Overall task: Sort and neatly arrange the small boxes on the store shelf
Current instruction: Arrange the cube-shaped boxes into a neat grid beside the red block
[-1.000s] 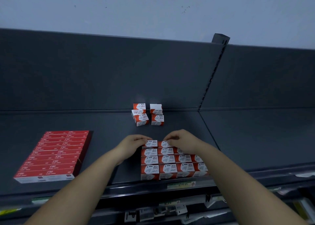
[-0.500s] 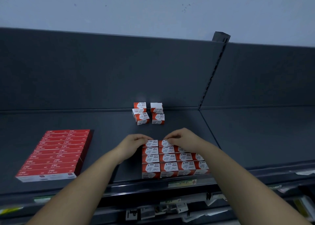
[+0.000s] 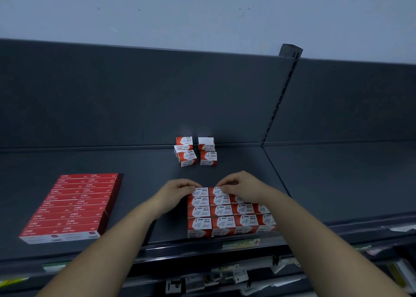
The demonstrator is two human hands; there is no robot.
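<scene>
A tight block of small red-and-white paper clip boxes sits in rows near the front edge of the dark shelf. My left hand rests its fingertips on the back-left box of the block. On the back row beside it, my right hand pinches a box and covers the boxes to its right. Several loose boxes of the same kind stand piled unevenly at the back of the shelf, against the back panel.
A flat block of long red boxes lies on the shelf to the left. A slotted upright post divides this bay from the right-hand shelf. Price labels and a lower shelf show below the front edge.
Both hands have stayed on the back row of the block with hardly any shift; the view has drifted slightly.
</scene>
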